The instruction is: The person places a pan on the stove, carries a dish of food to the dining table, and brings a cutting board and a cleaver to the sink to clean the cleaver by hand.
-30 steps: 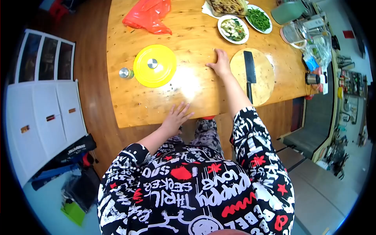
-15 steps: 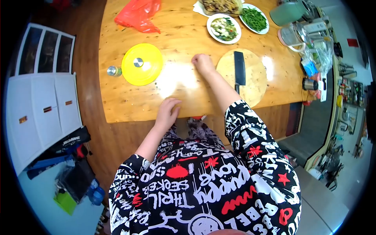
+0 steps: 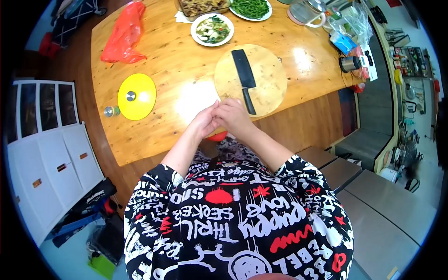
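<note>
The left hand [image 3: 204, 122] and right hand [image 3: 234, 115] touch each other at the near left rim of the round board [image 3: 273, 70]. Each grip looks narrow, fingers drawn in; whether anything is between them, I cannot tell. The cleaver [image 3: 244, 69] lies flat on the board, handle toward the person. Left of the board on the tabletop [image 3: 172, 60] sits the yellow lid [image 3: 144, 100]; beyond it, a plate of food [image 3: 212, 30].

Bench [image 3: 172, 51]: brightly lit, white glare before my hands [image 3: 218, 119], softer shine at right.
Knife [image 3: 243, 70]: fairly sharp.
Cabinets [image 3: 58, 161]: bowed by wide-angle distortion.
Corners: black.
</note>
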The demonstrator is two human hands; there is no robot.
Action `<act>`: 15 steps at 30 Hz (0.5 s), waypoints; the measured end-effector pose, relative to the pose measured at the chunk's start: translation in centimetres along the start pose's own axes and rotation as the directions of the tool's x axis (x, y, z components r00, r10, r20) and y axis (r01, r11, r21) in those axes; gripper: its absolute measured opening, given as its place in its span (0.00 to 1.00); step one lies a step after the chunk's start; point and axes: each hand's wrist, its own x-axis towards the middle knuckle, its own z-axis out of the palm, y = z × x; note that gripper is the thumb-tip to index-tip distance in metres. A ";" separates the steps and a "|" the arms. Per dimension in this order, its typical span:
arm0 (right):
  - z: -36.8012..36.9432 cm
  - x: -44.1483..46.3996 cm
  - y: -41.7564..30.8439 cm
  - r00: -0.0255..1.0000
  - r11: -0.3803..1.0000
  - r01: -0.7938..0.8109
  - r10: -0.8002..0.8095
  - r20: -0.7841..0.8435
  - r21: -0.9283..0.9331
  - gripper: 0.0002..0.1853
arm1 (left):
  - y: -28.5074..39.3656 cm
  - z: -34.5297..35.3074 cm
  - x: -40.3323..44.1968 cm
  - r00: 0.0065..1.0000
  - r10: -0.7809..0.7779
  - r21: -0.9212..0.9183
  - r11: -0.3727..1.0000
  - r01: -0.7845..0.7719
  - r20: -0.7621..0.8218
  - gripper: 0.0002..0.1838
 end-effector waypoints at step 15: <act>-0.8 -7.1 11.1 0.668 0.655 -0.745 0.731 -0.141 -0.131 0.23 | -1.6 -4.2 8.7 0.872 0.357 0.459 0.870 -0.180 -0.335 0.18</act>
